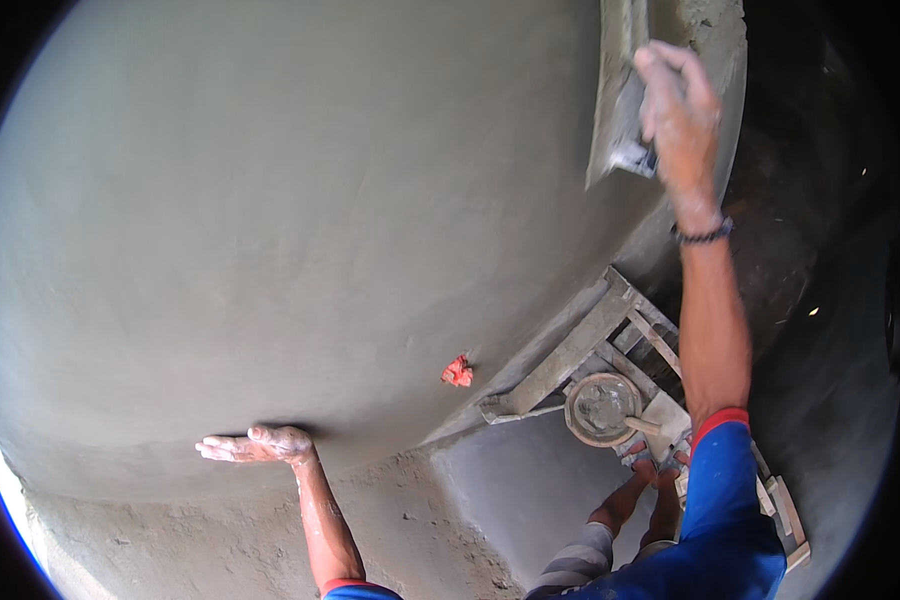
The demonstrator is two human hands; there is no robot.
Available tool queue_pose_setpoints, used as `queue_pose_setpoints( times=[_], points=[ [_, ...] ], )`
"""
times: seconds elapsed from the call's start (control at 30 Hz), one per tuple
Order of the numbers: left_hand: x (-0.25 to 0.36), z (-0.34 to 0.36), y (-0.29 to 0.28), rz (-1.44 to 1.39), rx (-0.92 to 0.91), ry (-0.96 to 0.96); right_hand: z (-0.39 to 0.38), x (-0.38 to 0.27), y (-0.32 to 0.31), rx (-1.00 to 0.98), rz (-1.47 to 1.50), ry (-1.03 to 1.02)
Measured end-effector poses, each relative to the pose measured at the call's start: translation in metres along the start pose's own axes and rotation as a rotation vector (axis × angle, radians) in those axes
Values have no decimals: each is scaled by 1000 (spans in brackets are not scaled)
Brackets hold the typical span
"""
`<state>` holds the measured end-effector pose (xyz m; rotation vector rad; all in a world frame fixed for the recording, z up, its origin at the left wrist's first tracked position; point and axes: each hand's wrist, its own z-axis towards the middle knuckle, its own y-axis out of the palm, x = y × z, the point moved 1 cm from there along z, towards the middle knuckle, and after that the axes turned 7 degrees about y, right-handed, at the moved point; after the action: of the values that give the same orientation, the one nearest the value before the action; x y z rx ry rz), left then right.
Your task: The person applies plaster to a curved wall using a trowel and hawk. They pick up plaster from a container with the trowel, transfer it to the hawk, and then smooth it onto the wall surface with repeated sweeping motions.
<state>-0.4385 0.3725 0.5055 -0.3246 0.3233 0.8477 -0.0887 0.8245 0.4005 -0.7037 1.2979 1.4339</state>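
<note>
Smooth grey wet plaster covers the broad wall in front of me. My left hand, whitened with plaster, lies flat against the lower wall with its fingers stretched out to the left. High at the right, my right hand is closed round what looks like a plastering trowel. Its shiny blade rests at the recessed edge strip of the wall, and its handle is mostly hidden by my fingers. A dark bracelet circles my right wrist.
A red crumpled piece sticks out of the wall. Below it stands a wooden platform under my feet. On it is a round bucket of grey mix, with a wooden-handled tool at its rim. Rough, bare wall runs along the bottom.
</note>
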Motion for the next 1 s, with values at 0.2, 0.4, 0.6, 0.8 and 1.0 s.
queue_pose_setpoints(
  times=[0.2,0.4,0.6,0.8,1.0],
  points=[
    [-1,3,-2,-37,7,91,-97,-2,64,-294,-86,-212],
    [11,4,4,-76,3,-14,-297,39,92,-791,-238,-443],
    [-5,13,-4,-40,-23,-25,-312,30,19,-968,83,-71],
    [1,5,-12,-148,-145,-75,-301,33,-73,-463,690,1269],
    [109,-48,-86,-700,-387,-335,-327,82,-131,-345,742,1342]
  ],
)
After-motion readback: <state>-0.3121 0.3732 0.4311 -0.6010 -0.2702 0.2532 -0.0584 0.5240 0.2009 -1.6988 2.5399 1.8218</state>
